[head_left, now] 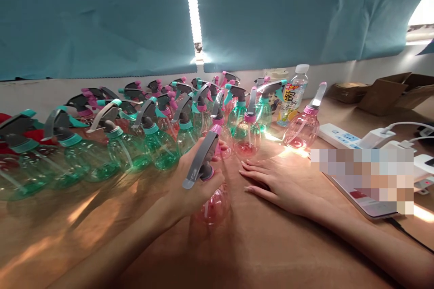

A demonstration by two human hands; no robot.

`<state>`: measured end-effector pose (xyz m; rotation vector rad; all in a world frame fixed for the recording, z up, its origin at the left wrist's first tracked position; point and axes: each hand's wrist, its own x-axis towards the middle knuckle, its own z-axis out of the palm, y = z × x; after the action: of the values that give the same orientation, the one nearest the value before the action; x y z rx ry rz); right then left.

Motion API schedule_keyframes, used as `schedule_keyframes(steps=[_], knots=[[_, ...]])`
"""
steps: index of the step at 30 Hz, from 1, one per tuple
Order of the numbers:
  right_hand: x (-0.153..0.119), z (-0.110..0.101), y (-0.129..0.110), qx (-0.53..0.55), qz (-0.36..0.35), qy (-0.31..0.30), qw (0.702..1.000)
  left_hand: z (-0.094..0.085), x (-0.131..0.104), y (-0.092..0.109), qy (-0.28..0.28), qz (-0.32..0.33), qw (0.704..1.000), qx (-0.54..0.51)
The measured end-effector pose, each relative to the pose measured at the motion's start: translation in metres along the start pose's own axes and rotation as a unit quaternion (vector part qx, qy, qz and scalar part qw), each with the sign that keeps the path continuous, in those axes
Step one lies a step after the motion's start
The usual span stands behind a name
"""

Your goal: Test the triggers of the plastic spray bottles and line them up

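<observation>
A clear pink spray bottle (214, 207) with a grey and pink trigger head stands on the brown table in front of me. My left hand (193, 178) is wrapped round its neck, just below the spray head. To the right of that bottle, my right hand (274, 185) lies flat on the table with its fingers stretched out, holding nothing. Beyond its fingertips stands another pink spray bottle (247, 137). Green spray bottles, such as one with a teal collar (164, 149), line up to the left of my left hand.
Several more pink and green spray bottles crowd the back. A drink bottle (294, 95) with a white cap and a lone pink spray bottle (301, 130) stand at the right. Farther right are a white power strip (334, 135), a phone (376, 207) and an opened cardboard box (383, 97).
</observation>
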<state>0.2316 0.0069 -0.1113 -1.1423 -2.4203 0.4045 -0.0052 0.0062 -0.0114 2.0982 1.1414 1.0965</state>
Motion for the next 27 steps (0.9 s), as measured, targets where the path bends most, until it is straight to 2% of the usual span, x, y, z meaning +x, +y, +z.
schedule_keyframes(steps=[13,27], knots=[[0.0000,-0.0002,-0.0023,-0.005,0.010,0.002,1.000,0.0022,-0.0036,-0.0014,0.005,-0.015,1.000,-0.008],[0.0008,-0.0035,-0.0054,-0.036,0.019,-0.020,0.999,0.0026,-0.0043,-0.0105,0.000,0.014,1.000,0.017]])
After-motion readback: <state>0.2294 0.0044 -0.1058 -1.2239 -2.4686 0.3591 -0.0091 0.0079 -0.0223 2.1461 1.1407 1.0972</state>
